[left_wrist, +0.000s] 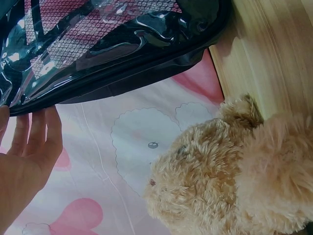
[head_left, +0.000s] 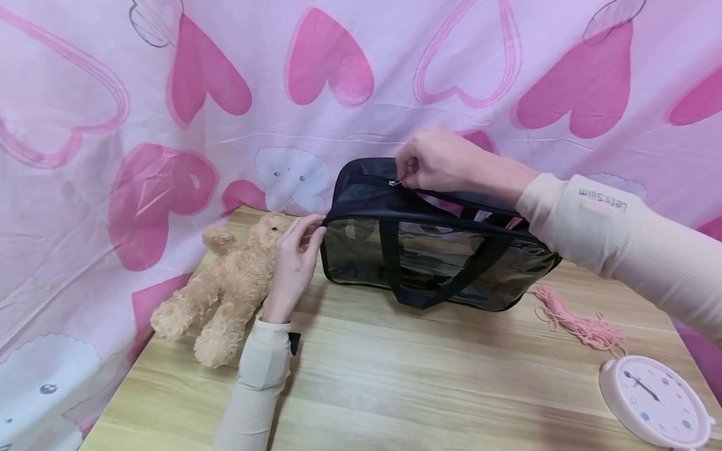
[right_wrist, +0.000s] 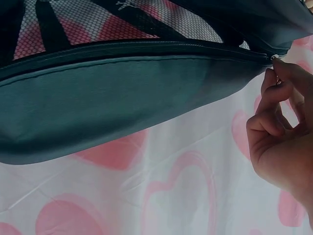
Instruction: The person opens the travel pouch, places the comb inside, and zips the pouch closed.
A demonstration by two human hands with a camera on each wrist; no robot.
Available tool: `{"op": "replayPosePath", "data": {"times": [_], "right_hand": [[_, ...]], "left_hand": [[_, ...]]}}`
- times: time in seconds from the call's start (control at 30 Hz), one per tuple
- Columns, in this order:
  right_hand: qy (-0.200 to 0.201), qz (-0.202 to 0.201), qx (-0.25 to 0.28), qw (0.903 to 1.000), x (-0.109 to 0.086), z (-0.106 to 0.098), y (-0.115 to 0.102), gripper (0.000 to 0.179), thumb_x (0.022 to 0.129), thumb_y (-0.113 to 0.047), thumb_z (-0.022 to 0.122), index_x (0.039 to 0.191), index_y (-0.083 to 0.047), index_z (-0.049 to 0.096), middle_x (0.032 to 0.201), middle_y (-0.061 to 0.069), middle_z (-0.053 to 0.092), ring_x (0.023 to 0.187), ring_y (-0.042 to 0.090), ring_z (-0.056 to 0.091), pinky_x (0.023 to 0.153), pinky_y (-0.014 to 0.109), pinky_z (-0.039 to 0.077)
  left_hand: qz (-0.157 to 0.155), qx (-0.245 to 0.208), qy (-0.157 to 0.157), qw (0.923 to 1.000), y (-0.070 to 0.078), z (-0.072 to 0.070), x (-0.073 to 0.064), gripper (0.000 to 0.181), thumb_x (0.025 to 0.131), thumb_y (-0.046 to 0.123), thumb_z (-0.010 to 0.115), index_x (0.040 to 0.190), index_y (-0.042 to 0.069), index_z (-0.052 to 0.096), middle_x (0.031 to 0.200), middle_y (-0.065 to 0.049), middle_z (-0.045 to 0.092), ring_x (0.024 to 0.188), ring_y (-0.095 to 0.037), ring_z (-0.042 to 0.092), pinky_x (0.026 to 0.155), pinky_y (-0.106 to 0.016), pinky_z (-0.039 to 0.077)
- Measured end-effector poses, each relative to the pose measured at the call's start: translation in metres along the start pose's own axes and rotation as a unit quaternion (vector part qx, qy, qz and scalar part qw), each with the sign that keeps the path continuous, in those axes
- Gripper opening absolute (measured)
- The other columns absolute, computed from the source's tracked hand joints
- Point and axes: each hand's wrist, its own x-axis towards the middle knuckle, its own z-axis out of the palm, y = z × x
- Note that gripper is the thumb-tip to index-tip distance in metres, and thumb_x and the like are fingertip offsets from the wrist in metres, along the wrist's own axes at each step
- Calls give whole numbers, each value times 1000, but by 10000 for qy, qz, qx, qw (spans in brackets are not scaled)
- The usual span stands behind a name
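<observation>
A black bag with see-through front, mesh back and dark strap handles stands upright on the table. Its top zipper is partly unzipped, with the gap stretching right of the slider. My right hand pinches the metal zipper pull left of the middle of the top; the right wrist view shows thumb and finger on that pull. At the bag's upper left corner, my left hand grips the edge, its fingers behind the piping. Beside that hand lies a tan teddy bear.
Right of the bag is a bundle of pink cord. A white round clock lies at the table's right front. The wooden table backs onto a pink heart-print curtain.
</observation>
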Motion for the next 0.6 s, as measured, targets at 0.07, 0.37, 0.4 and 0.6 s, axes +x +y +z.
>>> {"op": "replayPosePath", "data": {"times": [0.07,0.37,0.4,0.6], "right_hand": [[28,-14,-9,10000,-4,-1,2,15,75,1,67,67,-11,68,64,-3,61,64,13,55,61,30,47],[142,190,49,9997,-30,-4,12,15,76,-2,73,70,-15,70,65,-6,63,64,9,56,61,27,47],[172,209,40,9996,-33,-5,13,15,76,-2,73,70,-15,70,65,-7,62,63,9,56,61,27,46],[261,331,5,9991,-45,-7,17,16,77,-3,72,71,-18,70,62,-9,60,61,9,54,58,24,43]], "left_hand": [[4,1,16,10000,-1,0,0,16,91,-6,58,106,-8,63,94,-20,63,86,-27,62,75,-34,52],[81,-69,68,9999,-10,-1,0,17,91,-4,59,107,-6,64,94,-17,63,84,-27,62,75,-29,52],[70,-62,67,9999,-10,-1,0,17,91,-4,59,107,-6,64,94,-17,63,84,-26,62,75,-31,52],[-11,-29,44,10000,-10,-6,0,17,92,-2,58,108,-5,64,95,-17,63,86,-26,62,76,-28,51]]}}
